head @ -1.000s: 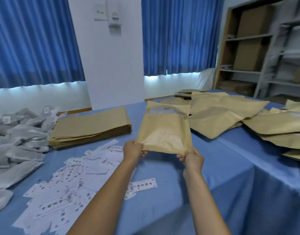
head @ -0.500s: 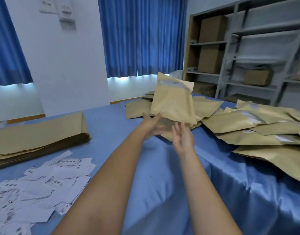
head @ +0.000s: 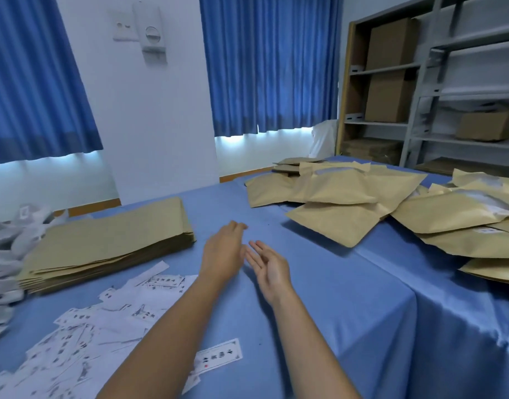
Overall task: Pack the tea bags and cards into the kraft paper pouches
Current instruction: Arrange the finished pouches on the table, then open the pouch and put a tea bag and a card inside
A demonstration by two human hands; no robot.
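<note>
Left hand point(head: 224, 251) and right hand point(head: 269, 267) are held slack, nothing grasped. Filled pouches point(head: 348, 197) are heaped right, likely cleared aside; empty pouches point(head: 109, 240), cards point(head: 103, 321) and tea bags point(head: 5, 249) are kept left for reach.

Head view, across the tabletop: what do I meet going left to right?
Pile of tea bags → stack of flat kraft pouches → left hand → right hand → heap of bulging kraft pouches. The scattered cards span below the stack and the left arm, so they are left out.
</note>
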